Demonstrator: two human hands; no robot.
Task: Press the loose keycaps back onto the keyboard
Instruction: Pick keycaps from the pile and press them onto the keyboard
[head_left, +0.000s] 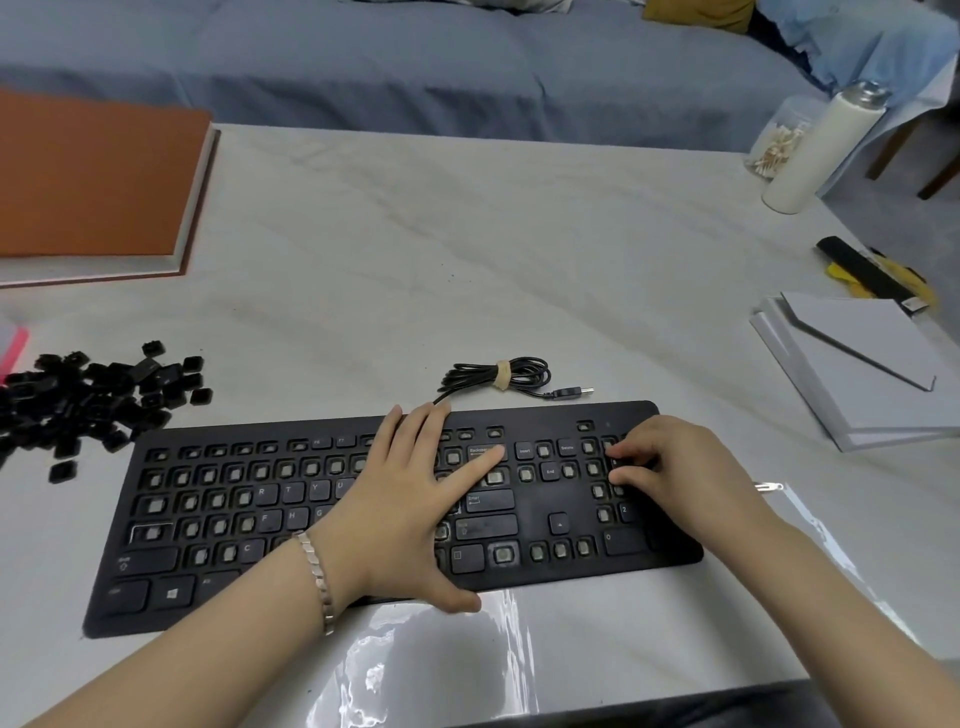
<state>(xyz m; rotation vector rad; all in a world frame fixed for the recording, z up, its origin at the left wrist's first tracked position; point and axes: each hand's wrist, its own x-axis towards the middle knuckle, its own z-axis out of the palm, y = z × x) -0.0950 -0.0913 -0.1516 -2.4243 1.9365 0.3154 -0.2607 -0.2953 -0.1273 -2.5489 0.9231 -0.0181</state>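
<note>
A black keyboard (218, 519) lies on the white table, with many of its keycaps off and bare switch domes showing. A pile of loose black keycaps (88, 400) sits to its left. My left hand (400, 509) rests flat on the middle of the keyboard, fingers straight and spread, the index tip by the Backspace key. My right hand (670, 467) hovers over the number pad with curled fingers. Its index finger and thumb pinch a small black keycap (631, 462) down against the pad.
The keyboard's coiled USB cable (498, 376) lies just behind it. An orange book (93, 182) is at far left. A white bottle (826, 145) and a jar of swabs (774, 140) stand at back right. White folders (857, 364) lie at right, beyond them a black-and-yellow tool (872, 270).
</note>
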